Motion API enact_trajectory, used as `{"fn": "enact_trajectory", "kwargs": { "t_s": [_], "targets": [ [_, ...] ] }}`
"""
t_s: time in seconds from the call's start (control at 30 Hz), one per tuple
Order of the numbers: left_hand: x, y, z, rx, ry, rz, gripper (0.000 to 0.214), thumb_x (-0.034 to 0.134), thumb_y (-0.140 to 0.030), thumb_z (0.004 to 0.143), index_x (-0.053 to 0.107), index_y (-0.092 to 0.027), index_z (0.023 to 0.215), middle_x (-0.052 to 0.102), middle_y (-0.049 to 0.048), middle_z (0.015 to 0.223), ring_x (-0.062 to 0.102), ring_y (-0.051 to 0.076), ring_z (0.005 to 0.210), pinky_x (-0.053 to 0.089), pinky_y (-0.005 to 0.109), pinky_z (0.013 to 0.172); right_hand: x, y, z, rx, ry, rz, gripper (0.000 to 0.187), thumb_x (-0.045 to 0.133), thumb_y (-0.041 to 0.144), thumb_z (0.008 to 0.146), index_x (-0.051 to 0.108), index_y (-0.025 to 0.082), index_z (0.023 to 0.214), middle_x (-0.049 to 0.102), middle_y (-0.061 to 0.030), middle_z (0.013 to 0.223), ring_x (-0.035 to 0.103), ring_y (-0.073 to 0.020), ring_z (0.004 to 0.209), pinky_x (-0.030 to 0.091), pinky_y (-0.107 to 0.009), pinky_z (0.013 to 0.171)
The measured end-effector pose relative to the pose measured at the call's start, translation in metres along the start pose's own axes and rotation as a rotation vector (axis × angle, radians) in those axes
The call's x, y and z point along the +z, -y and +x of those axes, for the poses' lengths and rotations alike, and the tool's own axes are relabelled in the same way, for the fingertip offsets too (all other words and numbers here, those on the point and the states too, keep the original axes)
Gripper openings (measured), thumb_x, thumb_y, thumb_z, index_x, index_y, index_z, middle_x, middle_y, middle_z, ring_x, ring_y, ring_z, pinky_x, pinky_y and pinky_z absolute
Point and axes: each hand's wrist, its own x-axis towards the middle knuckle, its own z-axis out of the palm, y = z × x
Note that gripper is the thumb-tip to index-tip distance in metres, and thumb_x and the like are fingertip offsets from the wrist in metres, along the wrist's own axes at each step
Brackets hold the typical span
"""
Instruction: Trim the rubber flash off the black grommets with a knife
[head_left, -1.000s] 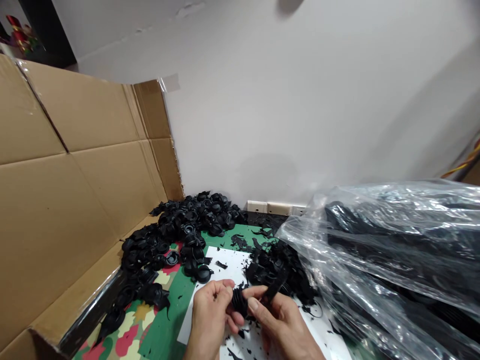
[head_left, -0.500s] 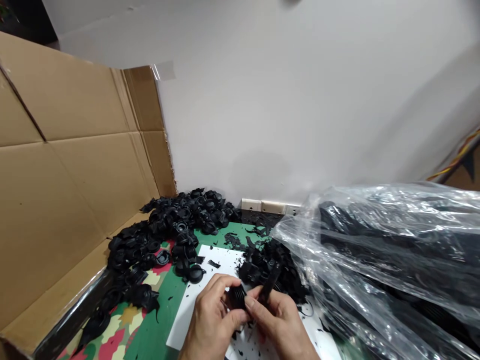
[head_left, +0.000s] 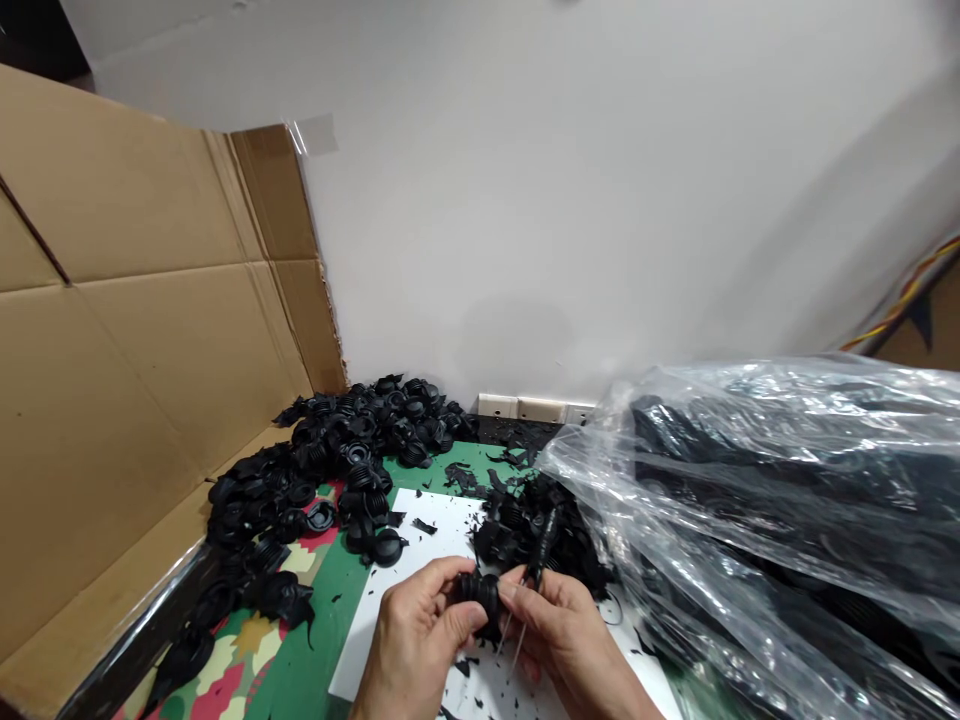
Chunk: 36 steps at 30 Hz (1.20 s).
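Observation:
My left hand [head_left: 424,625] is closed, thumb and fingers gripping a small ribbed black rubber boot [head_left: 480,592]. The fingertips of my right hand [head_left: 551,625] touch the boot's right side. That same hand is closed round black-handled tweezers [head_left: 546,540], whose two thin metal tips point down toward the white sheet [head_left: 442,510]. Dark scraps lie on the sheet beneath both hands. Just beyond them is a heap of black rubber scraps and pieces [head_left: 517,520].
A large pile of similar black rubber pieces [head_left: 360,420] spreads along the left, beside an upright cardboard panel [head_left: 150,330]. At right, a clear plastic bag [head_left: 750,480] bulges with black parts. Power sockets [head_left: 540,409] sit at the wall's foot. A green mat [head_left: 322,620] lies underneath.
The rubber boot has turned in my fingers, showing its ridges differently. The tweezers have tilted, and their metal tips now show below my right fingers. The view has shifted slightly.

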Motion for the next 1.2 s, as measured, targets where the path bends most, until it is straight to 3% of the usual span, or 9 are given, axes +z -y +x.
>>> {"fn": "enact_trajectory", "kwargs": {
  "t_s": [0.17, 0.27, 0.37, 0.77, 0.87, 1.03, 1.2],
  "targets": [
    [-0.001, 0.004, 0.001, 0.049, 0.052, -0.016, 0.021, 0.068, -0.021, 0.071, 0.075, -0.020, 0.091, 0.067, 0.0015, 0.073, 0.054, 0.011, 0.055, 0.045, 0.020, 0.051, 0.004, 0.003, -0.002, 0.033, 0.005, 0.051, 0.032, 0.078, 0.040, 0.058, 0.059, 0.015, 0.057, 0.048, 0.0044, 0.048, 0.038, -0.0071, 0.042, 0.024, -0.020, 0.039],
    [0.002, 0.005, 0.002, -0.001, 0.031, -0.123, 0.027, 0.077, -0.013, 0.059, 0.075, -0.018, 0.085, 0.065, -0.0022, 0.059, 0.052, 0.010, 0.053, 0.043, 0.017, 0.050, 0.005, 0.003, -0.003, 0.039, 0.003, 0.073, 0.034, 0.078, 0.041, 0.058, 0.057, 0.015, 0.057, 0.046, 0.0051, 0.048, 0.037, -0.0070, 0.043, 0.024, -0.020, 0.039],
    [0.005, 0.000, 0.002, -0.028, -0.023, -0.149, 0.034, 0.076, -0.001, 0.049, 0.073, -0.016, 0.079, 0.067, -0.0030, 0.059, 0.055, 0.011, 0.055, 0.044, 0.017, 0.052, 0.006, 0.002, -0.003, 0.025, 0.025, 0.062, 0.037, 0.079, 0.044, 0.056, 0.056, 0.015, 0.056, 0.044, 0.0059, 0.047, 0.035, -0.0067, 0.043, 0.024, -0.020, 0.040],
    [0.002, -0.005, -0.001, -0.009, -0.086, -0.118, 0.014, 0.073, -0.019, 0.064, 0.069, -0.017, 0.077, 0.061, -0.0030, 0.059, 0.054, 0.012, 0.054, 0.047, 0.019, 0.049, 0.012, 0.010, -0.008, 0.026, 0.018, 0.035, 0.036, 0.078, 0.042, 0.056, 0.053, 0.017, 0.053, 0.043, 0.0068, 0.046, 0.034, -0.0065, 0.041, 0.024, -0.021, 0.040],
    [0.003, -0.003, 0.000, -0.003, -0.040, -0.110, 0.019, 0.073, -0.022, 0.066, 0.072, -0.017, 0.085, 0.062, -0.0026, 0.059, 0.053, 0.011, 0.052, 0.047, 0.019, 0.049, 0.014, 0.011, -0.008, 0.066, 0.020, 0.065, 0.034, 0.077, 0.041, 0.056, 0.053, 0.017, 0.054, 0.045, 0.0062, 0.047, 0.038, -0.0071, 0.041, 0.025, -0.020, 0.039],
    [0.002, -0.002, 0.001, -0.005, 0.013, -0.073, 0.012, 0.071, -0.025, 0.069, 0.070, -0.016, 0.077, 0.061, -0.0027, 0.055, 0.049, 0.009, 0.048, 0.043, 0.018, 0.047, 0.011, 0.002, -0.002, 0.068, 0.034, 0.070, 0.038, 0.078, 0.046, 0.055, 0.055, 0.015, 0.056, 0.047, 0.0060, 0.046, 0.036, -0.0053, 0.037, 0.025, -0.019, 0.037],
    [0.000, 0.002, 0.000, 0.070, -0.049, 0.029, 0.009, 0.068, -0.027, 0.072, 0.068, -0.018, 0.074, 0.061, -0.0016, 0.057, 0.049, 0.011, 0.050, 0.040, 0.019, 0.047, 0.009, 0.004, -0.004, -0.036, 0.051, -0.064, 0.043, 0.077, 0.053, 0.058, 0.061, 0.014, 0.056, 0.053, 0.0027, 0.052, 0.035, -0.0053, 0.038, 0.028, -0.020, 0.038]
  ]
}}
